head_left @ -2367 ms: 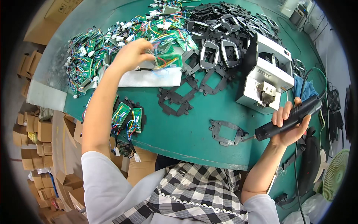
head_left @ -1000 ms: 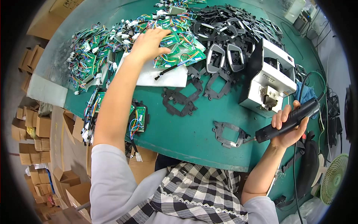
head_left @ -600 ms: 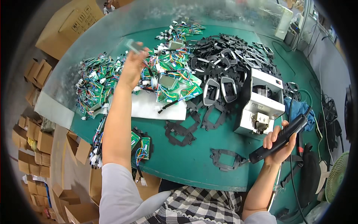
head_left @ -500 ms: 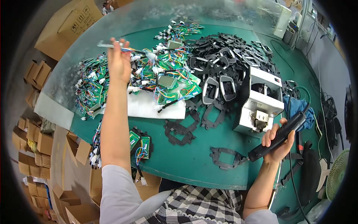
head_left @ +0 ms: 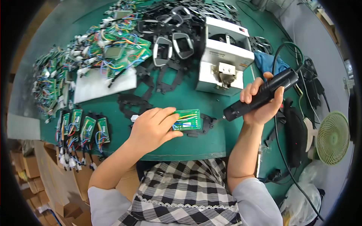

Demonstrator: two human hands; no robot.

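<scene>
My left hand [head_left: 154,126] is closed on the left end of a green circuit board [head_left: 191,119] with coloured wires, its fingers hiding part of it. That board lies over a black plastic frame [head_left: 207,123] near the table's front edge; whether it is seated there I cannot tell. In my right hand [head_left: 262,101] is a black electric screwdriver [head_left: 264,94], gripped round its body. Its tip points down and left, a little right of the frame and apart from it. Directly beyond stands a white screw feeder [head_left: 224,56] with a metal outlet.
Wired circuit boards [head_left: 117,52] are heaped on white foam [head_left: 126,81] at the left. Black frames and bezels [head_left: 163,51] are piled at the back. Several boards on frames [head_left: 88,128] lie front left. A blue cloth [head_left: 269,62], cable and green fan [head_left: 333,137] are to the right.
My left hand has come from the heap back toward me with a circuit board, now over the black frame. The screwdriver stays in my right hand. The view has shifted.
</scene>
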